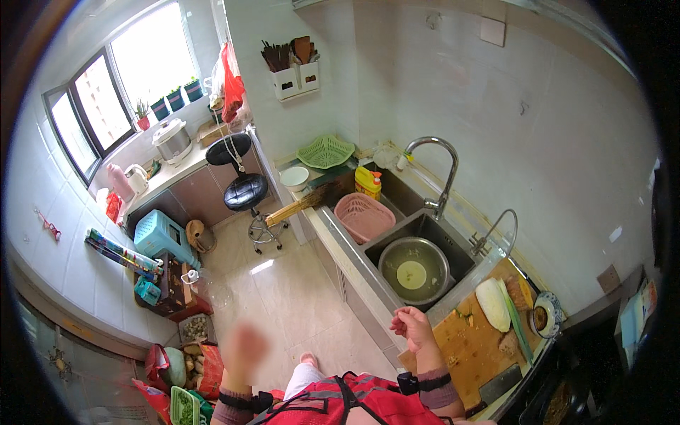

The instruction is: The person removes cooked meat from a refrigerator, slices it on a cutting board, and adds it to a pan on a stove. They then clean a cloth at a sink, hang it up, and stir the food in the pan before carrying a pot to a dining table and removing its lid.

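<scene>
My right hand (411, 326) hangs at the counter's front edge, fingers curled with nothing visible in them. Just beyond it, a steel basin (445, 265) of cloudy water stands in the near sink bowl, with a pale round shape in it. To the right is a wooden cutting board (462, 361) with scraps on it. A pale cabbage (493, 305), a green leek or scallion (516, 321), a piece of ginger (508, 342) and a cleaver (500, 383) lie there. My left hand (244, 345) is raised over the floor, blurred, away from the counter; its fingers cannot be made out.
A pink plastic basket (364, 218) and yellow detergent bottle (368, 183) occupy the far sink bowl. A whisk brush (297, 206) juts over the counter edge. The faucet (450, 164) arches above. A black stool (246, 191) and vegetable bags (210, 372) stand left. A patterned bowl (552, 314) sits right.
</scene>
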Tool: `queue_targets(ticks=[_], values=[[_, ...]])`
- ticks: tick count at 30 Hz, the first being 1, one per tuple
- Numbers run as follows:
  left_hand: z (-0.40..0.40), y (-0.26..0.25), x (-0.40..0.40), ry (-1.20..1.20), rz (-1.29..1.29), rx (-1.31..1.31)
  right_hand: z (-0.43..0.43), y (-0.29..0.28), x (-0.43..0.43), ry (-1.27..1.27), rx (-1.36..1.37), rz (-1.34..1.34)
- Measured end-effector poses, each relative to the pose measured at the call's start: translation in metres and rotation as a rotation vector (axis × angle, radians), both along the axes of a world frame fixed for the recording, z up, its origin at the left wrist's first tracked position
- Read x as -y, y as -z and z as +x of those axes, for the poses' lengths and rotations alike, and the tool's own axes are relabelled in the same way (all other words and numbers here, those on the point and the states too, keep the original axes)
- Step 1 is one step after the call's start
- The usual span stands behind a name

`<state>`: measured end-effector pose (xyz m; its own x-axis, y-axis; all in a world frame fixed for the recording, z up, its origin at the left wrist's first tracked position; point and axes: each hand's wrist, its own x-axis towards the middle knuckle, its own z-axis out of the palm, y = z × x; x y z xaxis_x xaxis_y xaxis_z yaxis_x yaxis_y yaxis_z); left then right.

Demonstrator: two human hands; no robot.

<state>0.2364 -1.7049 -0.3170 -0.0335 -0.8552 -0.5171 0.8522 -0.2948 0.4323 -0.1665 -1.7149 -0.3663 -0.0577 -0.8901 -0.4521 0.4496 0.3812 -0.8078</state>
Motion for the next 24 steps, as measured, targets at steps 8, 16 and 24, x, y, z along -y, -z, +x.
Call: queue_targets(ticks=[8, 16, 24], values=[[0.009, 0.024, 0.131, 0.166, 0.082, -0.171, 0.015, -0.001, 0.034, 0.248, -0.028, -0.004], [0.046, 0.044, 0.252, 0.313, 0.09, -0.128, 0.073, -0.023, 0.106, 0.361, -0.039, 0.03], [0.073, 0.063, 0.329, 0.383, 0.105, 0.109, 0.109, -0.023, 0.144, 0.334, -0.054, 0.059]])
